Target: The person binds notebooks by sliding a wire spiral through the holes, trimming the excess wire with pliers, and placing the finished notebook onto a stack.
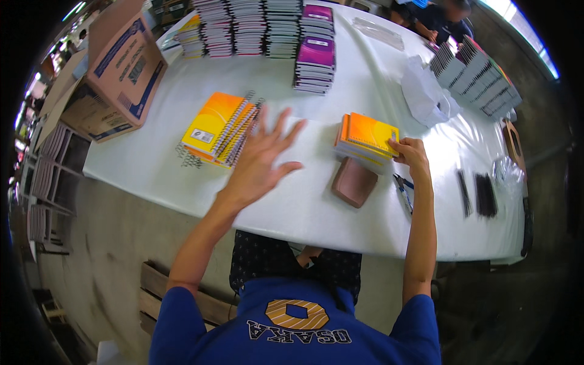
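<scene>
A white-covered table (286, 210) fills the scene; a cardboard box (125, 76) leans open-flapped at its left, and tall notebook stacks (249, 27) line the far side, a purple-covered pile (315, 58) at their right end; a white plastic bag (424, 94) slumps at the far right; nearer, orange-and-yellow spiral notebooks (213, 125) lie piled, metal coils sticking out both sides; here's the left hand (261, 155), blurred, fingers spread wide, gripping nothing, just by those coils, contact impossible to tell; over on the right, the right hand (412, 153) pinches the right edge of a smaller orange-and-yellow stack (365, 131), thumb on top; right below that sits a brown block (354, 182), pliers (403, 193) beside it, and well right, black wire-like bundles (485, 196)
</scene>
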Motion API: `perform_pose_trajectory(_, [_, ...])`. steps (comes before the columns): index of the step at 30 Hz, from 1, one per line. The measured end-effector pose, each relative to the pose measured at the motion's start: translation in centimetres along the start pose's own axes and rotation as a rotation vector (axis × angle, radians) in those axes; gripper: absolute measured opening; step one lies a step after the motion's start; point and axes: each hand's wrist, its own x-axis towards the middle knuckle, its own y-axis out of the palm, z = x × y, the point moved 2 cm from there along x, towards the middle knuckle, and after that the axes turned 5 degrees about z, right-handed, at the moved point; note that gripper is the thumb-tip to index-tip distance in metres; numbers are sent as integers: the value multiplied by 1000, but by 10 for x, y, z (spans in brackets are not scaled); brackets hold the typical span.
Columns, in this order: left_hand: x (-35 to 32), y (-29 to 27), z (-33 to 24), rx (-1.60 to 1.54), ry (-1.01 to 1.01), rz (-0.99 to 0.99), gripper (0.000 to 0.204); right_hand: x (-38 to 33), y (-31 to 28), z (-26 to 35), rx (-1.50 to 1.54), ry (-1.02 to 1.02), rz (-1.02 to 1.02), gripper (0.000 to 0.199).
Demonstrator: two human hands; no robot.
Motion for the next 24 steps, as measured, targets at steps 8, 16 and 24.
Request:
perform_pose_trajectory(8, [82, 33, -49, -119, 167, -91, 105, -51, 1, 67, -239, -755, -251, 10])
perform_pose_trajectory(16, [64, 16, -45, -1188, 30, 21, 42, -126, 62, 124, 248, -825, -182, 50])
perform_pose_trajectory(24, [-18, 53, -11, -1588, -132, -178, 75, -151, 121, 49, 522, -380, 12, 17])
